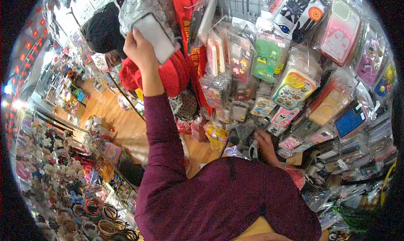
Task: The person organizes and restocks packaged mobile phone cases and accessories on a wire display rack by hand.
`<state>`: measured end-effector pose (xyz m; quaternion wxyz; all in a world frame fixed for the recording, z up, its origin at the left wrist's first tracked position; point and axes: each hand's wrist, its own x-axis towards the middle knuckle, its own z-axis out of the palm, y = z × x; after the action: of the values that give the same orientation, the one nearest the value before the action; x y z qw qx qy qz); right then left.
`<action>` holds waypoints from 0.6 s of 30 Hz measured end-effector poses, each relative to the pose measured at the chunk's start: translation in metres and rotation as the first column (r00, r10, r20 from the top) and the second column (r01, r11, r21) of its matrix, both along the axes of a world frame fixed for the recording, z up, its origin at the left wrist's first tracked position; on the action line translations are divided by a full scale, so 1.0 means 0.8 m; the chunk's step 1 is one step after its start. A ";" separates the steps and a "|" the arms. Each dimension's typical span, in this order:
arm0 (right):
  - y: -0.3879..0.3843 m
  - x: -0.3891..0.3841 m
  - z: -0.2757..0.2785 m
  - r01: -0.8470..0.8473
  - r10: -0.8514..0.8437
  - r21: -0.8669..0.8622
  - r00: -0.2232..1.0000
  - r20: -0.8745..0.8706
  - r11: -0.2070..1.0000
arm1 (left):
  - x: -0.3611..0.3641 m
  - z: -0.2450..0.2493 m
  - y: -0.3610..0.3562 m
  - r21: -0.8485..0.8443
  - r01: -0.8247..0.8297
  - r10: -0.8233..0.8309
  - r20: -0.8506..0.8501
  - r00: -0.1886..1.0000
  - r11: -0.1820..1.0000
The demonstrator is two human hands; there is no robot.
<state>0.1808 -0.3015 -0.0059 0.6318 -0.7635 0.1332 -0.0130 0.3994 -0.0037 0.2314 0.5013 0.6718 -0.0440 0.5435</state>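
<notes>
My left hand [140, 49] is raised at the upper left, closed around the edge of a pale, translucent phone case [155, 37] with a dark rim. Behind that case hang a light patterned fabric piece [141, 9] and several red knitted items [172, 79]. Lower down, close to my body, my right hand [267, 146] has its fingers curled beside a grey fluffy thing [243, 135]. What lies inside those fingers is partly hidden, and I cannot make it out.
Packaged phone cases, among them a green one [269, 60] and a pink one [340, 30], crowd the display on the right. Hair accessories [80, 199] fill the lower left. Wooden floor [122, 110] shows between the displays. A black hat [104, 28] hangs upper left.
</notes>
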 end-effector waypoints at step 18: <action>0.152 0.127 0.218 0.298 0.718 -0.754 0.241 0.653 0.586 | -0.153 -0.079 -0.088 -0.634 0.742 -0.830 0.281 0.481 0.216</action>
<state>0.2824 -0.1802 0.1688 0.1740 -0.7883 -0.4146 -0.4199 0.2766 -0.0743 0.1681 0.9152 0.3473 -0.1435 0.1452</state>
